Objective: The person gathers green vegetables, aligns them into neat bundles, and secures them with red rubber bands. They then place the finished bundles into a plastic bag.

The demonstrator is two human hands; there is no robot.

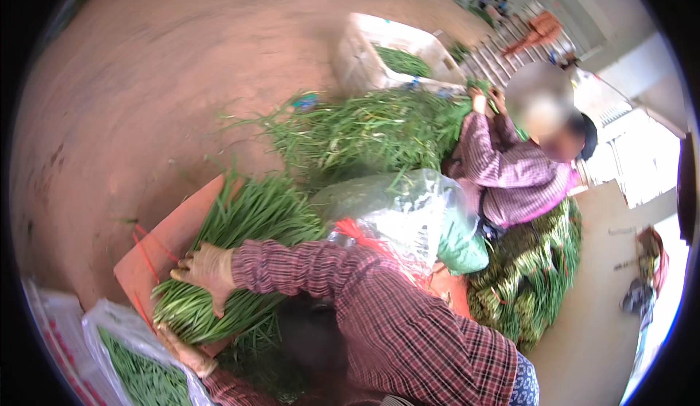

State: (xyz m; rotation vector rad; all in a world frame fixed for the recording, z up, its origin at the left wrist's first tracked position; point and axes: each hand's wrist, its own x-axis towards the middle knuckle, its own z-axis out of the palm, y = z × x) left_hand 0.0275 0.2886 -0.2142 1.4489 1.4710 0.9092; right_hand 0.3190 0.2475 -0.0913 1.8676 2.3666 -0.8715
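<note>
A thick bundle of long green leafy stalks, like garlic chives (257,214), lies across an orange-red board (158,236). My left hand (208,272), below a red plaid sleeve, rests on the bundle with its fingers spread. At the stalks' pale cut ends is my right hand (186,351); its fingers are partly hidden, so its grip is unclear. Red ties (147,258) lie over the board's edge beside the bundle. More red ties (372,239) lie by my left upper arm, near a clear plastic bag (404,198).
Loose greens (361,132) are heaped on the floor by a white crate (355,61) holding greens. A co-worker (508,181) in checked clothing handles greens beside it. Tied bunches (525,285) are stacked at right. A plastic-lined container (109,318) of greens stands at lower left.
</note>
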